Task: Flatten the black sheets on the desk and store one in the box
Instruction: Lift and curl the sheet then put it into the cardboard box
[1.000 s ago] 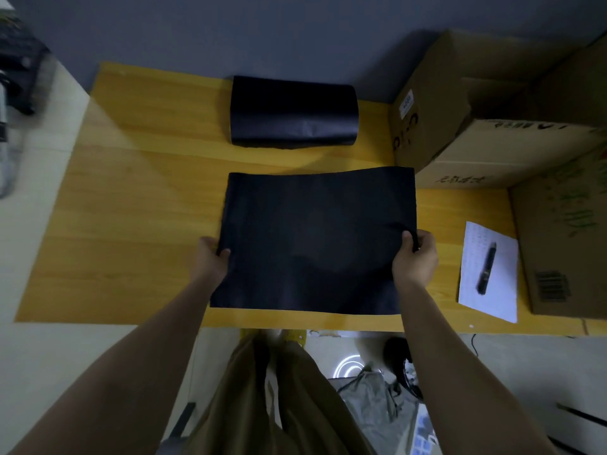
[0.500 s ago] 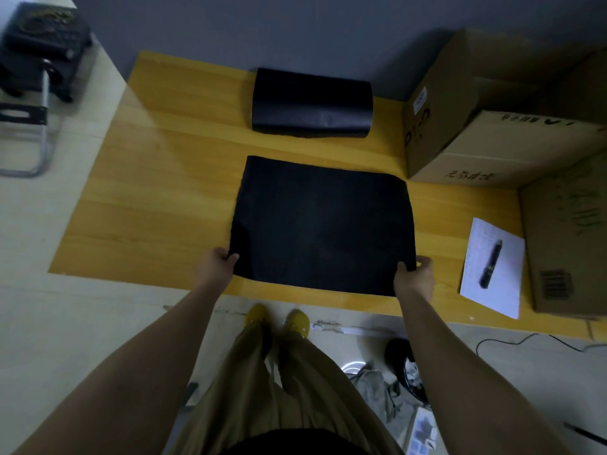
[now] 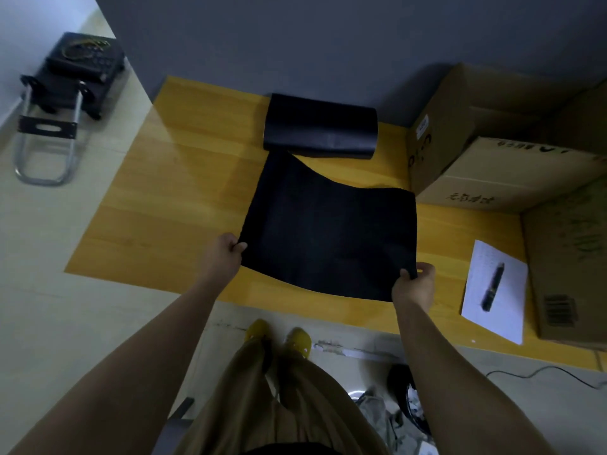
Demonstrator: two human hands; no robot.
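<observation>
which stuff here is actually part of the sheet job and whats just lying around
Job: black sheet held by left hand and right hand; curled sheet; open box.
Lying about: paper, pen, hand cart.

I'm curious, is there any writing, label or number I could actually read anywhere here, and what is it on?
None reads clearly.
Cardboard box, side wall: large dark letters and a white sticker, too blurred to read.
Box flap: handwritten marks and a printed line along the edge, illegible.
Second box: green scribbles and a barcode, unreadable.
Paper sheet under the pen: faint writing, too small.
</observation>
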